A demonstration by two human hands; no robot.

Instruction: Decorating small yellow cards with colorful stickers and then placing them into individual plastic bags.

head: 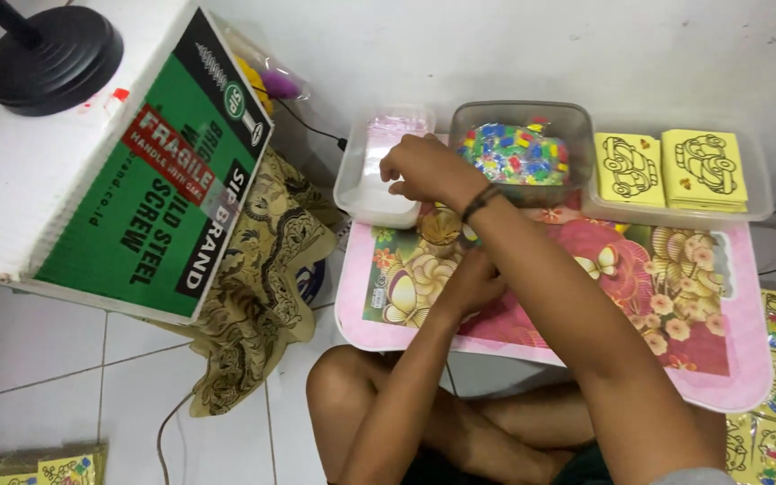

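White tiled floor, white wall, and a low pink worktop (747,359) with a flowery top. The right hand (424,171) crosses over to the clear tray (361,193) at the worktop's far left corner, fingers curled at its rim; whether they grip anything cannot be told. The left hand (473,278) rests on the worktop, fingers hidden. Beside the tray sits a tub of colourful beads (514,153).
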